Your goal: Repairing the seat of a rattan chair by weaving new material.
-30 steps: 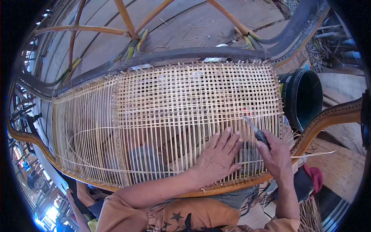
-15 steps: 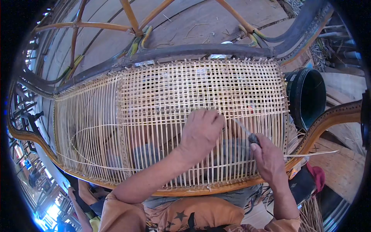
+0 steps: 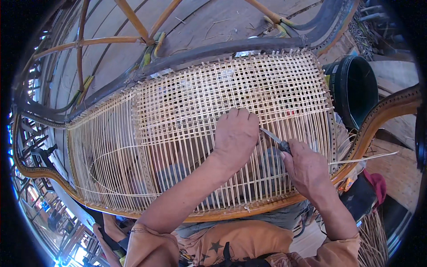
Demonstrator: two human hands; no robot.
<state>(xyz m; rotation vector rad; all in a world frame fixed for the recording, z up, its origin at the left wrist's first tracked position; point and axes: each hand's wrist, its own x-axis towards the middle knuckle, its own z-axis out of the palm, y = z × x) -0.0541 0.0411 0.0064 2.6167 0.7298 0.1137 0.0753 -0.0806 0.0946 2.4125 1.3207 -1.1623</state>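
Note:
A curved wooden frame (image 3: 249, 212) lies across in front of me, strung with pale cane strands (image 3: 187, 153). Its far part carries an open square weave (image 3: 195, 98); the near strands run lengthwise only. At the lower edge of that weave, my left hand (image 3: 235, 133) is closed with its fingers bent down onto the strands, and what they pinch is hidden. My right hand (image 3: 307, 167) grips a dark-handled tool with a slim metal blade (image 3: 270, 135). Its tip lies among the strands, right beside my left fingers.
A loose strand (image 3: 104, 155) loops over the left section, and a strand end (image 3: 376, 156) sticks out past the right side. Beyond the frame stand a dark green bucket (image 3: 360, 91) and wooden struts (image 3: 131, 20). A red cloth (image 3: 377, 184) and a bundle of cane (image 3: 371, 231) are at lower right.
The tool's tip has come closer to my left fingers. My left hand remains on the weave's lower edge. The whole view has tilted slightly.

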